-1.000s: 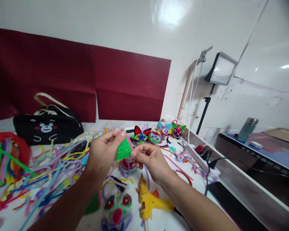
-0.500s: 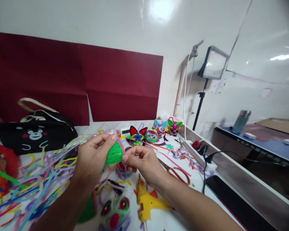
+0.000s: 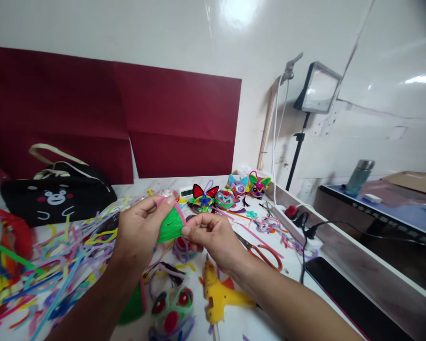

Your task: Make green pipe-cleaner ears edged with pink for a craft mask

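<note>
A green fan-shaped piece with a pink fuzzy edge point(image 3: 171, 226) is held up over the table between both hands. My left hand point(image 3: 138, 232) pinches its upper left side between thumb and fingers. At its lower right corner, my right hand point(image 3: 211, 237) is closed on the pink edge. Below the hands lies a yellow glue gun point(image 3: 218, 296). Left of the glue gun is a round decorated piece with red and green discs point(image 3: 172, 310). Another green piece with a pink edge point(image 3: 133, 305) is partly hidden behind my left forearm.
Scissors with orange handles point(image 3: 266, 255) lie to the right. Several colourful ornaments point(image 3: 203, 198) stand at the back. Loose fuzzy strips point(image 3: 57, 265) spread over the left. A black bag point(image 3: 57, 196), a power strip point(image 3: 305, 232) and a phone point(image 3: 348, 293) edge the work area.
The view has shifted slightly. Both hands keep their hold on the green piece, which has barely moved.
</note>
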The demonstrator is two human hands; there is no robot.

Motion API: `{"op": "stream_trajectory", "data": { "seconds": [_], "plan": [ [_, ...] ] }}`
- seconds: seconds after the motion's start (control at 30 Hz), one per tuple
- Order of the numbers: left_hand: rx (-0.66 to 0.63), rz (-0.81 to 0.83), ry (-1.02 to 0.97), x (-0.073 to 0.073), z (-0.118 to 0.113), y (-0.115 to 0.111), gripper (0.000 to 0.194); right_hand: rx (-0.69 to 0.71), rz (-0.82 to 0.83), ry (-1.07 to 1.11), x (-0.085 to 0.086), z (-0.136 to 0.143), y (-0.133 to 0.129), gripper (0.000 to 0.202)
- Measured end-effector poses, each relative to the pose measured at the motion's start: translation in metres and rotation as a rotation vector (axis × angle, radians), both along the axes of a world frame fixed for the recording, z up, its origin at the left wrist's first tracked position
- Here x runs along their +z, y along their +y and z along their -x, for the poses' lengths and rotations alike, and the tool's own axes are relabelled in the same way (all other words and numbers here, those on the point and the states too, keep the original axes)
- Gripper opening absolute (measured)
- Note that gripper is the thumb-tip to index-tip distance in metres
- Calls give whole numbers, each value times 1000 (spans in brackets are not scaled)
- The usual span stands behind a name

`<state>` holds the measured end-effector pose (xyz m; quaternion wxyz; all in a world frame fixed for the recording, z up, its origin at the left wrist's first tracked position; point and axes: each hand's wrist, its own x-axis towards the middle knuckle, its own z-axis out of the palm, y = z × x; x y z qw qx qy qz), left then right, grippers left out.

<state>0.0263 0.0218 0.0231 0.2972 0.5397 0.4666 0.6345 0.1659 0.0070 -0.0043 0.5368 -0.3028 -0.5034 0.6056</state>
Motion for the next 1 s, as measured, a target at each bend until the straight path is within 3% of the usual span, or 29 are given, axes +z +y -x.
{"op": "stream_trajectory", "data": {
  "seconds": [0.2,0.4,0.7,1.0],
  "plan": [
    [-189,-5,-61,-1,0,1,21,-54,-31,-16,0,-4,3,25],
    [-390,107,0,1,-1,-4,21,-124,-76,0,6,-16,9,22],
    [-353,153,131,5,-8,-11,25,-128,-82,19,7,-20,11,26],
    [-315,141,114,3,-6,-8,23,-116,-67,19,9,-19,10,31]
  ]
}}
